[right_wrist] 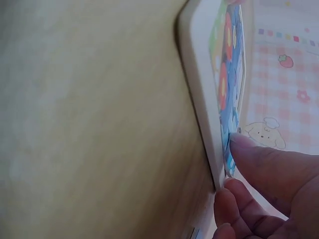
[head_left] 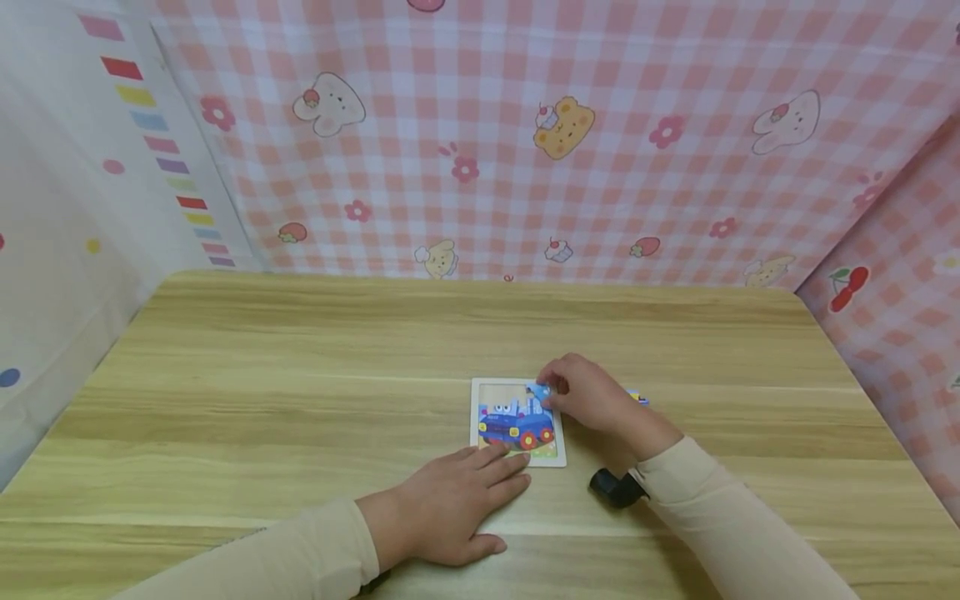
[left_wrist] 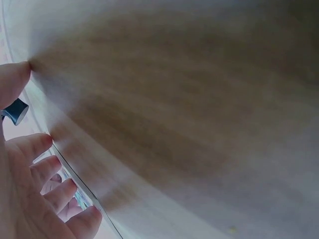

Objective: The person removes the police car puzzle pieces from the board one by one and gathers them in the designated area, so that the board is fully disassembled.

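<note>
A small jigsaw puzzle in a white-rimmed tray [head_left: 475,417] lies on the table and shows a blue cartoon truck [head_left: 504,427]. Bare backing shows along its upper left. My right hand [head_left: 588,396] pinches a light blue puzzle piece [head_left: 537,390] between thumb and fingers at the tray's top right corner. In the right wrist view the thumb [right_wrist: 244,144] lies on the piece [right_wrist: 230,165], with the fingertips right by the tray's edge. My left hand [head_left: 453,508] rests with fingers spread over the tray's lower left edge, its thumb on the table.
Another coloured puzzle piece [head_left: 638,397] lies right of the tray, partly hidden behind the right wrist. A black wrist-camera mount [head_left: 617,488] juts out beneath the right sleeve. Beyond the wooden table [head_left: 315,333] hangs a pink checked cloth [head_left: 510,208].
</note>
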Demonstrator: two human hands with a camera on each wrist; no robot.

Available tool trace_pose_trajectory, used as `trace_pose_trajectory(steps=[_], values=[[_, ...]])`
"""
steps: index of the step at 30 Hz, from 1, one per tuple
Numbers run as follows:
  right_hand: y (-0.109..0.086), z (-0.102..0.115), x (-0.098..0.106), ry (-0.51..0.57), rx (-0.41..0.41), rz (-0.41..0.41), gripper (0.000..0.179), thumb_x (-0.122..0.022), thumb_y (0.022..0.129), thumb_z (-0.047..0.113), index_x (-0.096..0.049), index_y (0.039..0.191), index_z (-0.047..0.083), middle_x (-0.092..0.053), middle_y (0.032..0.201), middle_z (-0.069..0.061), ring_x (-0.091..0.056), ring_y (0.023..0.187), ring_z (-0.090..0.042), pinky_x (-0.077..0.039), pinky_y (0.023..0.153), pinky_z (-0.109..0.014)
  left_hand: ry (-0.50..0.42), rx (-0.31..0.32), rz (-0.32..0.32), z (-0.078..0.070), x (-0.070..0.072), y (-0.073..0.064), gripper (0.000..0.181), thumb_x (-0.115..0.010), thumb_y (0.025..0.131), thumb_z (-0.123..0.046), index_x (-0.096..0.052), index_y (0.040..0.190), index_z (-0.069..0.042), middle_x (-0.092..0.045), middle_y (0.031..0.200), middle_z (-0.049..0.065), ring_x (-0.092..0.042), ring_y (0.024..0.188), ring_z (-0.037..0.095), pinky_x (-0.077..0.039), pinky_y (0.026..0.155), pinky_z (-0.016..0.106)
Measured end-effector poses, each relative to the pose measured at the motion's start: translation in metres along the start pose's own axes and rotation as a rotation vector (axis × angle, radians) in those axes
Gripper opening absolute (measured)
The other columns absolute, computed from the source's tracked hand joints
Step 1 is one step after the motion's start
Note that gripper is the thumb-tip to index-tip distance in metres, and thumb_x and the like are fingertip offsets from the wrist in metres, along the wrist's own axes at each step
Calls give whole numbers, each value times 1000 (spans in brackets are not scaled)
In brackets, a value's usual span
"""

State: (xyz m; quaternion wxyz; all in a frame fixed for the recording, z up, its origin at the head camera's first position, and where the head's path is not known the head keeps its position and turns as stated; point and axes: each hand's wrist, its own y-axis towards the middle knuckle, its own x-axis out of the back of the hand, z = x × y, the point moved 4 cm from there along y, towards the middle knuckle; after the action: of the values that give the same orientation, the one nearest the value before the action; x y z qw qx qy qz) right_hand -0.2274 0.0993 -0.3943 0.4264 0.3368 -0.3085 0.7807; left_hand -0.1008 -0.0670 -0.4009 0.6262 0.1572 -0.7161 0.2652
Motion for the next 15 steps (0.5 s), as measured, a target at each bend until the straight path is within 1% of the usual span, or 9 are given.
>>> trace_pose_trajectory(steps=[9,12,15], values=[[-1,3,0,14,3,-16,16,-70,87,7,-64,102,3,-57,93,-7,-52,86,-21,-47,80,-37,3,3,-7,-1,1,0,66,-44,96,-55,-39,149,-16,-32,156,2,-29,143,24,-33,111,37],[0,3,0,21,12,-24,16,-70,87,6,-64,101,3,-57,93,-8,-52,86,-21,-47,80,-37,7,3,-8,-1,1,0,66,-44,96,-55,-39,148,-16,-32,156,2,-29,143,24,-32,111,36],[1,2,0,40,2,-32,16,-70,87,4,-64,101,3,-56,92,-8,-51,86,-21,-47,79,-36,7,2,-8,-1,1,1,66,-44,96,-55,-40,148,-16,-32,156,2,-29,143,24,-33,111,36]])
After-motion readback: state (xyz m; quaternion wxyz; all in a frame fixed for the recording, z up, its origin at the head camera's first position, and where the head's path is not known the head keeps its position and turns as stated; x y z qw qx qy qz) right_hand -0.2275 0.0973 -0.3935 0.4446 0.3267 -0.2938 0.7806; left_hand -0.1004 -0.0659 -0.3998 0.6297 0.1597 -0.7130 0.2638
